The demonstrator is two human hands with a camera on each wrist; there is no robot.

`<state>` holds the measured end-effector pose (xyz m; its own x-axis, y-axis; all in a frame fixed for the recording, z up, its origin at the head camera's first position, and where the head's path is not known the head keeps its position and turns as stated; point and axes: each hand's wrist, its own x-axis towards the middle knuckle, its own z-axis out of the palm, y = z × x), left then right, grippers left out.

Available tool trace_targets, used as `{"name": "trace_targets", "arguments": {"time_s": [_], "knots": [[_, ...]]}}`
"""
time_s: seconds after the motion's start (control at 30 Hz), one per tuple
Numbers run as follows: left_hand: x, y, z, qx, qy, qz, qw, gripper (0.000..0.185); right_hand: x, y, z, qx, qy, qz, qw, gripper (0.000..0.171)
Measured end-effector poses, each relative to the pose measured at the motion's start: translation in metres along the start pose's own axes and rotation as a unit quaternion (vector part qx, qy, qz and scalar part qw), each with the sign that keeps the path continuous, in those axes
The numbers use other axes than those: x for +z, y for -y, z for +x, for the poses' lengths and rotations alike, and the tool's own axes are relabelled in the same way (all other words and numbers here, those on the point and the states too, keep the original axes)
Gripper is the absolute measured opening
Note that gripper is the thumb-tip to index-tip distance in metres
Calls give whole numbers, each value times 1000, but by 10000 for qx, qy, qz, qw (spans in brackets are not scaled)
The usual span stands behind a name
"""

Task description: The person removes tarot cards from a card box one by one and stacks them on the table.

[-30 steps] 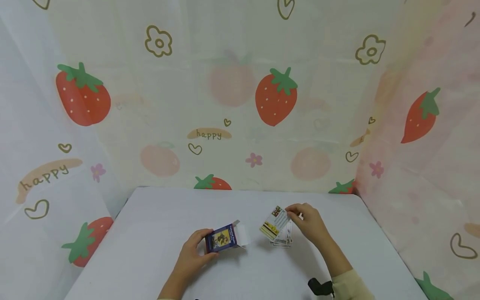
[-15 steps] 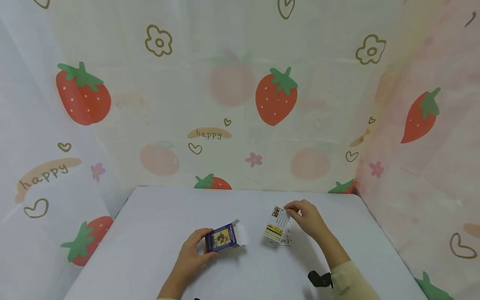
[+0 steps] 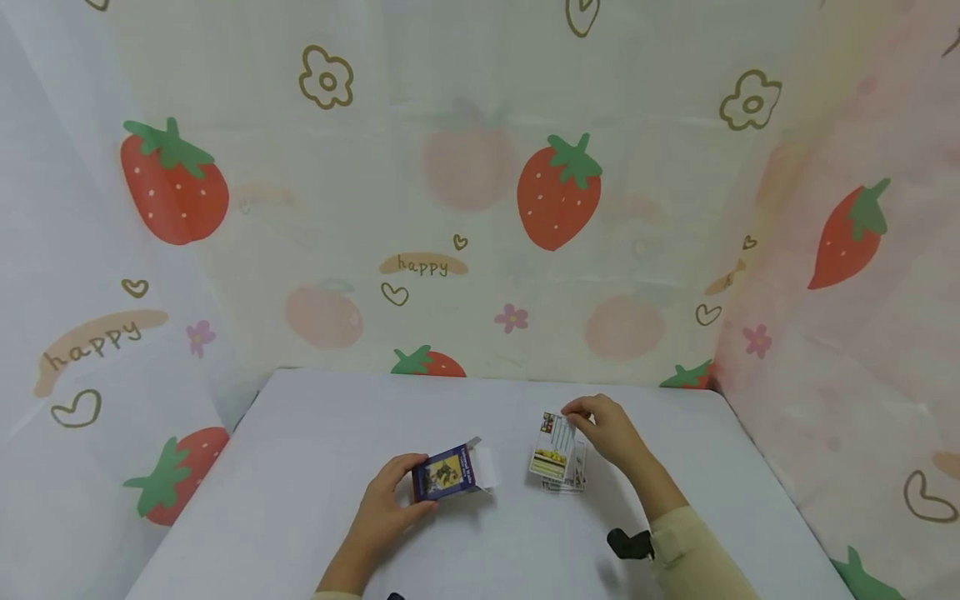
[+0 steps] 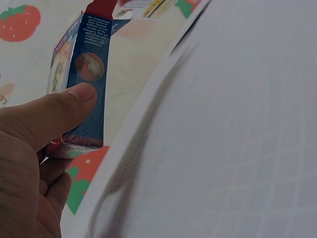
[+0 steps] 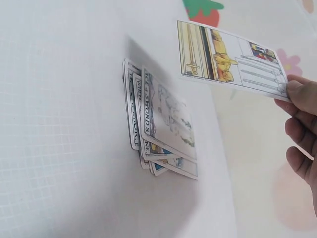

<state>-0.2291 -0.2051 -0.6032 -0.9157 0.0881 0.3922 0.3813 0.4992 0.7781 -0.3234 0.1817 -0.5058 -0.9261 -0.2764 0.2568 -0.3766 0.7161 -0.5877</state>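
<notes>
The person's left hand (image 3: 386, 507) grips a small dark-blue cardboard card box (image 3: 442, 473) with a yellow picture on its face, fingers and thumb curled round its closed end. The left wrist view shows the thumb (image 4: 59, 111) pressed flat on the narrow blue side of the card box (image 4: 88, 84). The box is held just above the white bench (image 3: 315, 467), left of centre, with its white flap (image 3: 484, 467) open and pointing toward the right hand.

The right hand (image 3: 609, 431) pinches 1 illustrated card (image 3: 553, 435), white-bordered with a yellow band of picture, by its far edge between thumb and fingertips. The card is lifted clear of the bench and tilted, picture side toward the head camera. In the right wrist view the fingertips (image 5: 297, 94) close on the short edge of this card (image 5: 230, 57), which hangs above and apart from a small fanned pile of face-up illustrated cards (image 5: 158, 129) lying flat on the bench (image 5: 59, 124). In the head view that pile (image 3: 572, 479) lies directly under and just behind the held card, near the box but not touching it.

A cream sleeve (image 3: 697, 554) covers the right forearm, with a black wrist-mounted camera (image 3: 628, 544) at its cuff. A pale curtain printed with red strawberries (image 3: 558, 196) encloses the bench on 3 sides.
</notes>
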Motion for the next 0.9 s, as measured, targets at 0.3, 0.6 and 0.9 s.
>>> {"name": "trace_targets", "arguments": {"time_s": [0.3,0.6,0.9], "knots": [[-1,-1,-2,-211,29,23,9998,75,6,-8,7,133,125,121,9998,12],[1,0,-4,-221,43,-7,9997,74,13,-21,10,602,386,138,9973,11],[0,-5,1,-274,100,153,9995,76,26,-41,12,605,303,275,9973,11]]}}
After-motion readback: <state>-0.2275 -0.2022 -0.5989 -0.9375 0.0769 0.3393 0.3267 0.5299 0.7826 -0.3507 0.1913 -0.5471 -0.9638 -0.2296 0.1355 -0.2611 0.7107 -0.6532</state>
